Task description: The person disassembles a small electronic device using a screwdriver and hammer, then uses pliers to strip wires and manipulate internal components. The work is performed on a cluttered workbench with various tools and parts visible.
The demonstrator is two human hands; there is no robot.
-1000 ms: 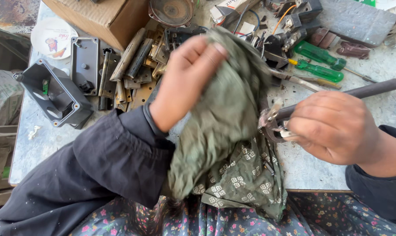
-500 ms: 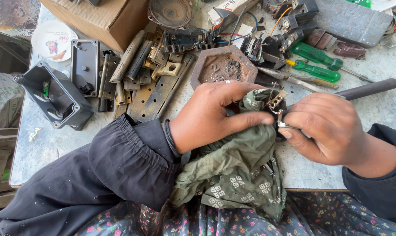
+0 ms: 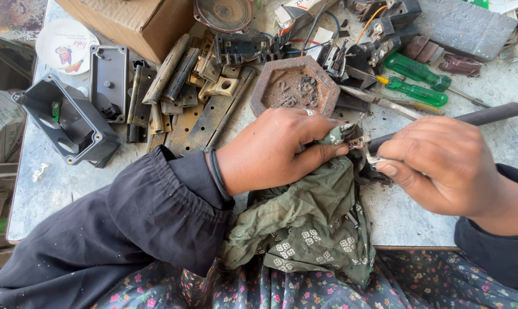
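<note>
My left hand (image 3: 276,147) pinches a fold of an olive-green patterned cloth (image 3: 305,220) against a small metal part (image 3: 350,137) at the table's front edge. My right hand (image 3: 442,166) grips that same part from the right, fingers curled around it, with a dark rod-like handle (image 3: 487,116) running out to the right from behind the hand. The cloth hangs down over the table edge onto my lap. How the part is shaped is mostly hidden by fingers and cloth.
Behind the hands lie a rusty hexagonal iron weight (image 3: 294,86), two green-handled screwdrivers (image 3: 416,80), metal hinges and strips (image 3: 184,97), black plastic boxes (image 3: 70,123), a cardboard box (image 3: 139,20) and a grey stone block (image 3: 467,28) on the grey table (image 3: 419,220).
My left hand, raised with the cloth draped over it a second ago, has dropped to the table and pressed the cloth onto the part. The hexagonal weight is now uncovered.
</note>
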